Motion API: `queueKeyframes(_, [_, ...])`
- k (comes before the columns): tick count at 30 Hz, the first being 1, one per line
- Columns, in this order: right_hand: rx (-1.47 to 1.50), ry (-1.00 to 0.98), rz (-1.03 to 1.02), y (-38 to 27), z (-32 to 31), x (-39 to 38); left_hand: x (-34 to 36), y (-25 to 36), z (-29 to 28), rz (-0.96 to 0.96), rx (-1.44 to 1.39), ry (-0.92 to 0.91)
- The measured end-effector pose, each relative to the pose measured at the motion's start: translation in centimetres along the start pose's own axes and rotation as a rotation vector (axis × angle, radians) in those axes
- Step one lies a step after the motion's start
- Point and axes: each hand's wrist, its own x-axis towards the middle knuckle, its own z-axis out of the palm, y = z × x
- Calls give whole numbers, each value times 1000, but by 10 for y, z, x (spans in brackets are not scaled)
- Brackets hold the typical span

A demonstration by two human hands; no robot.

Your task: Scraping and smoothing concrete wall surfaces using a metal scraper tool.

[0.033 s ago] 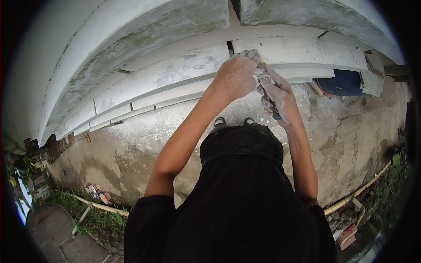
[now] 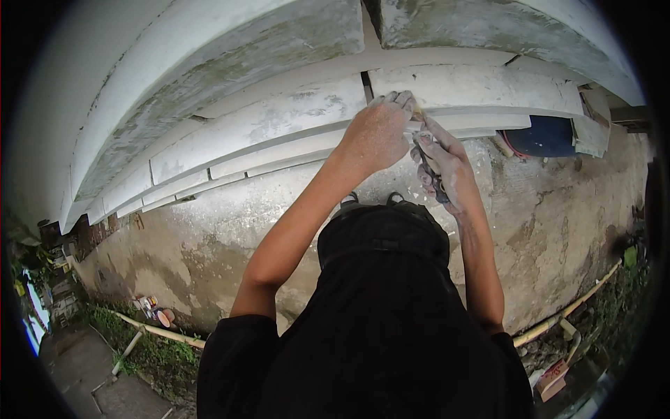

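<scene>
Beside the white moulding point(image 2: 481, 84), your right hand point(image 2: 451, 165) is wrapped round a dark-handled tool point(image 2: 439, 186); your curled left hand point(image 2: 377, 136) overlaps the moulding's edge, its grip impossible to tell. Powder on your right hand could let the tool slip, perhaps catching the left one just beside it.

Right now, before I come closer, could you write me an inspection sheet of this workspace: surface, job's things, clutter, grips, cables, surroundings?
Surface: stained concrete floor, scattered with white specks.
Job's things: long white beams, with narrow gaps between some ends; dark tool, kind unclear.
Clutter: reddish box at lower right; small round tub at lower left.
Grips: left hand, dusty, at the beams near a gap, fingertips' hold unclear; right hand, dusty, closed around the tool.
Cables: nothing seen.
Surroundings: pale poles and greenery beyond the floor.
</scene>
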Motion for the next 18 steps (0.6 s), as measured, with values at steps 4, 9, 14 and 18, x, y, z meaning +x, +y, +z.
queueKeyframes(4, [-18,16,66,-8,-20,-31,-16,12,42,278,51,354])
queueKeyframes(9, [-28,-10,98,-11,-22,-21,0,19,32,187,85,279])
queueKeyframes(14, [-35,-11,34,-3,-27,-10,2,21,23,77,10,108])
queueKeyframes(18, [-58,-105,45,-2,-31,10,10,12,36,235,178,359])
